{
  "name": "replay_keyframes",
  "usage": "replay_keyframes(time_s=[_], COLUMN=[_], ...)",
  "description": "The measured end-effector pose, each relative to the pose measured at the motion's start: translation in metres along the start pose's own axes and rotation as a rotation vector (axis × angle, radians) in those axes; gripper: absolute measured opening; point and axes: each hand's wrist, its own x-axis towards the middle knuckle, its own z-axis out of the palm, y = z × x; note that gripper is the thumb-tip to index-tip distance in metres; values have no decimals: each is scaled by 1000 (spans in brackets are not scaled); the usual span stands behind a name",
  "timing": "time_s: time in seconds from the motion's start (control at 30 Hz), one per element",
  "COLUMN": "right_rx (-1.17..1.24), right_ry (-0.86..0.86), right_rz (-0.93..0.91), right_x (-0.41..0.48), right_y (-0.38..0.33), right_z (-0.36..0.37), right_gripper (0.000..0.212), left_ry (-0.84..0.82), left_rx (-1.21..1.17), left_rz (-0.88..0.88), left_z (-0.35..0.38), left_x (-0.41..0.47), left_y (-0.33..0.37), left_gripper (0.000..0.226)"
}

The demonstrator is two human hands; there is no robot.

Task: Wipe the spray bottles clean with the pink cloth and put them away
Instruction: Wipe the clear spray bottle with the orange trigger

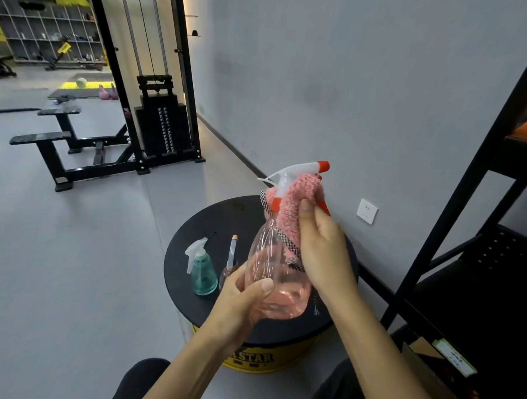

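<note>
Near-left edge of the round black table (221,218) is the crowded bit: a teal spray bottle (205,272) and a small bottle with a tall thin top (230,258) stand just beside each other, right by the left hand (241,302). The pink spray bottle (278,279) it holds, with the right hand (323,251) pinching the pink cloth (298,201) against it, blocks the middle. The far-left part of the top is bare. Right side's tight: the black rack (470,192) stands close, wall (323,80) just behind. Left is open floor (70,250).
</note>
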Motion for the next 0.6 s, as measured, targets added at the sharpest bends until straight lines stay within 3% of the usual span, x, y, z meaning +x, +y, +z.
replay_keyframes(time_s=[0.1,0.17,0.27,0.37,0.53,0.6], right_rx=[403,454,158,-52,-288,-320], right_ry=[-132,-147,-33,46,102,107], right_rz=[187,202,51,-109,-230,-237], right_x=[6,7,1,-5,-13,-13], right_y=[2,3,6,5,5,6], right_z=[-6,-5,3,7,8,8], right_gripper=[34,33,38,37,43,44], left_ry=[-60,-59,-1,28,44,49], left_rx=[-14,-22,-46,-26,37,36], left_rz=[-11,-8,-16,-10,15,9], left_z=[-1,1,0,-1,-2,-2], left_x=[1,3,6,9,8,7], left_y=[1,1,2,2,4,3], left_gripper=[77,71,75,97,73,78])
